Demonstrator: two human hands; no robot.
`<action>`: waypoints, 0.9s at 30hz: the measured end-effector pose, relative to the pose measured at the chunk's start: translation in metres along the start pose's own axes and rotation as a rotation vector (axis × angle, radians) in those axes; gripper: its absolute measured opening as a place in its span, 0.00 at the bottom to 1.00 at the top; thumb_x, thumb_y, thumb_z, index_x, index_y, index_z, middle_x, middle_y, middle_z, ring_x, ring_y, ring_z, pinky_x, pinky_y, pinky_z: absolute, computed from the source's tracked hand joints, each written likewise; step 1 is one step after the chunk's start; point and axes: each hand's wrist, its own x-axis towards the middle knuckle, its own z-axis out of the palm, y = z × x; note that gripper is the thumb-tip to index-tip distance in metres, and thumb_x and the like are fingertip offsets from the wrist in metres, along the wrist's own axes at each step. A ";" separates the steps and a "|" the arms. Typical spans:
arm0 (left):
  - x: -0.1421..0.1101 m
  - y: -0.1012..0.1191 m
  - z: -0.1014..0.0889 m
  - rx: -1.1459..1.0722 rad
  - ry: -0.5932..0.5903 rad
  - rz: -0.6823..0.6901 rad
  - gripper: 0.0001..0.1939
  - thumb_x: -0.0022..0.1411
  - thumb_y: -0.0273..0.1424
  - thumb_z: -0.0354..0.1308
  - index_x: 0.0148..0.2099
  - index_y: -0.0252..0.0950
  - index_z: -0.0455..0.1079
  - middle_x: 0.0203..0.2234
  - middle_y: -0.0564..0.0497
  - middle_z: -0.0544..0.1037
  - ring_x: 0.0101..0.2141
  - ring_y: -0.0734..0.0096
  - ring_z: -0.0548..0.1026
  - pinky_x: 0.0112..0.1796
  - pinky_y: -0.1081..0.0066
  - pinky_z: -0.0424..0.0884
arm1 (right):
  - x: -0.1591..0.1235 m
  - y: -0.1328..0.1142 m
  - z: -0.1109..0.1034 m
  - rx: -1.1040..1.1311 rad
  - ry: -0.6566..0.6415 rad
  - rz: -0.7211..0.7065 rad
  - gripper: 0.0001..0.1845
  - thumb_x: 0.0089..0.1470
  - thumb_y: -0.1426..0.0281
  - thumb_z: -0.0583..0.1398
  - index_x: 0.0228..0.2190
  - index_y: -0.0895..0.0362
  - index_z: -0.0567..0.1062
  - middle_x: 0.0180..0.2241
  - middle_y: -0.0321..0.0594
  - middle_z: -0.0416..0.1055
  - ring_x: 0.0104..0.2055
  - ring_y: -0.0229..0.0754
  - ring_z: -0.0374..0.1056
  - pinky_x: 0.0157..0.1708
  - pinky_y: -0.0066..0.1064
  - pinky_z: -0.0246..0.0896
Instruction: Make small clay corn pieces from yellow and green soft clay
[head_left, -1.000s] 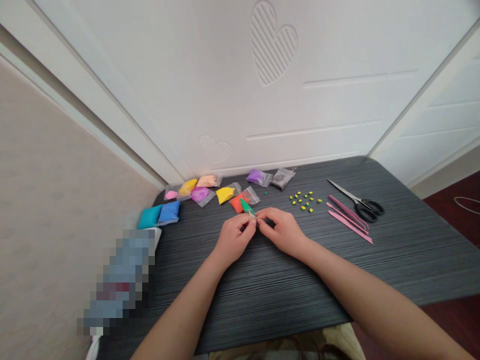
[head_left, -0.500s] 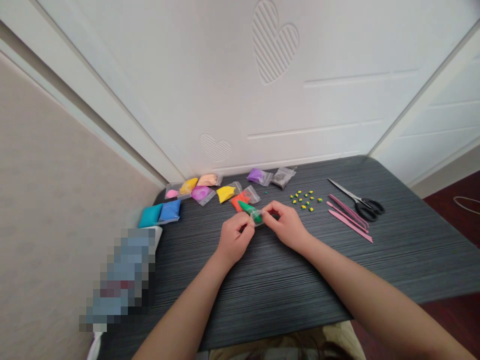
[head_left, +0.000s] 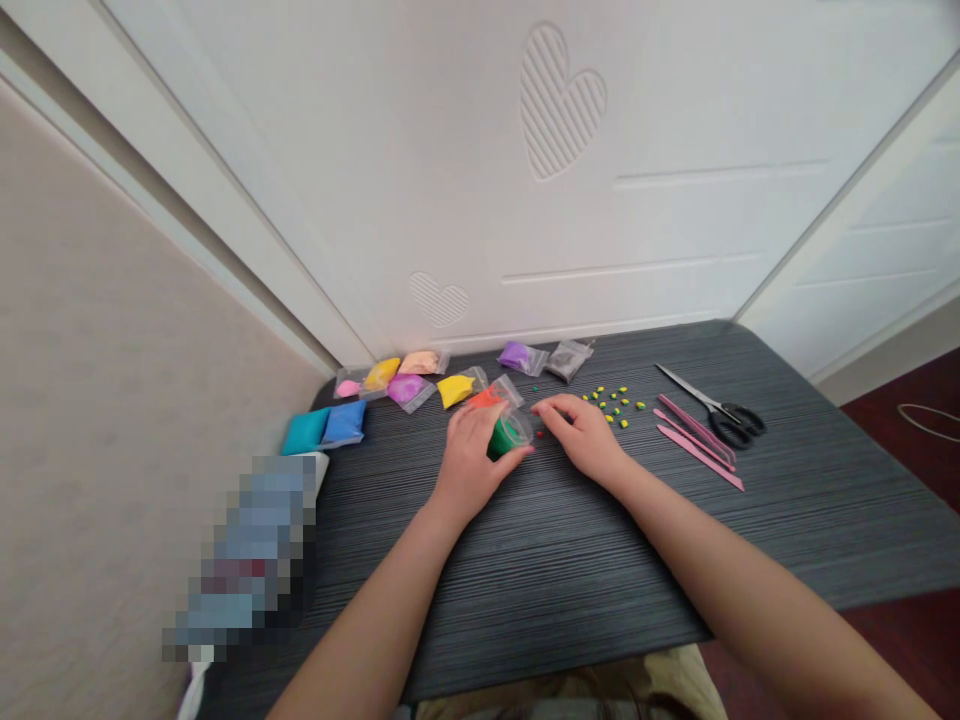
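My left hand (head_left: 474,455) is closed around a clear bag of green clay (head_left: 508,432), its thumb along the near side and its fingers over the far side. Just right of the bag's open end is my right hand (head_left: 581,435), thumb and forefinger pinched together. Whatever may be between those fingertips is too small to make out. On the table between the hands lies a tiny red bit (head_left: 539,435). A bag of orange-red clay (head_left: 487,397) sits directly behind my left hand, partly covered by it.
Several small yellow-green pieces (head_left: 615,408) lie right of my right hand. Beyond them are pink modelling tools (head_left: 701,457) and black-handled scissors (head_left: 727,415). Bags of coloured clay, including yellow (head_left: 455,390), purple (head_left: 514,355) and blue (head_left: 344,422), line the back and left.
My left hand has shifted from pinching the green clay bag's end to wrapping around the bag. My right hand has come off the bag and moved slightly right. The red bit now shows.
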 end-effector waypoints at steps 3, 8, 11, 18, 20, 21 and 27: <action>0.000 -0.004 -0.001 -0.104 0.029 -0.113 0.25 0.51 0.40 0.56 0.50 0.37 0.59 0.44 0.45 0.69 0.46 0.64 0.66 0.47 0.63 0.61 | 0.017 0.008 -0.004 -0.171 0.052 0.014 0.12 0.52 0.66 0.51 0.34 0.55 0.73 0.38 0.43 0.71 0.43 0.46 0.62 0.45 0.41 0.47; -0.001 -0.007 -0.002 -0.215 0.024 -0.216 0.24 0.51 0.40 0.56 0.49 0.36 0.60 0.44 0.47 0.70 0.45 0.66 0.67 0.47 0.65 0.62 | 0.041 0.014 0.005 -0.347 0.021 0.020 0.08 0.48 0.68 0.56 0.29 0.56 0.74 0.36 0.47 0.71 0.42 0.49 0.62 0.45 0.45 0.42; -0.002 -0.007 -0.002 -0.231 0.030 -0.217 0.25 0.50 0.40 0.57 0.49 0.37 0.60 0.44 0.47 0.70 0.45 0.66 0.67 0.47 0.65 0.62 | 0.047 0.013 0.008 -0.373 0.009 0.016 0.08 0.48 0.70 0.55 0.26 0.58 0.74 0.33 0.48 0.71 0.40 0.48 0.62 0.43 0.44 0.44; -0.003 -0.010 0.003 -0.167 0.043 -0.180 0.26 0.50 0.40 0.57 0.50 0.36 0.59 0.45 0.47 0.69 0.46 0.65 0.67 0.47 0.65 0.62 | 0.025 -0.014 -0.009 -0.171 -0.103 -0.041 0.10 0.51 0.65 0.53 0.30 0.56 0.72 0.29 0.37 0.69 0.32 0.36 0.63 0.33 0.28 0.56; -0.003 -0.010 0.005 -0.148 0.034 -0.144 0.26 0.50 0.39 0.57 0.50 0.36 0.59 0.45 0.46 0.69 0.46 0.65 0.67 0.47 0.65 0.63 | 0.018 -0.024 -0.012 -0.102 -0.167 -0.067 0.09 0.49 0.64 0.55 0.29 0.55 0.72 0.28 0.34 0.68 0.30 0.34 0.62 0.31 0.26 0.56; -0.004 -0.010 0.005 -0.141 0.029 -0.122 0.25 0.51 0.39 0.57 0.50 0.35 0.59 0.45 0.46 0.69 0.46 0.65 0.66 0.47 0.65 0.63 | 0.016 -0.028 -0.013 -0.075 -0.194 -0.077 0.09 0.48 0.64 0.56 0.28 0.55 0.72 0.27 0.34 0.68 0.29 0.34 0.62 0.30 0.26 0.56; -0.006 -0.004 0.001 -0.136 0.018 0.008 0.25 0.52 0.40 0.55 0.51 0.36 0.58 0.44 0.46 0.69 0.46 0.67 0.66 0.48 0.65 0.63 | 0.018 -0.034 -0.012 0.032 -0.280 -0.124 0.08 0.48 0.68 0.56 0.31 0.54 0.75 0.29 0.36 0.67 0.32 0.35 0.63 0.34 0.28 0.57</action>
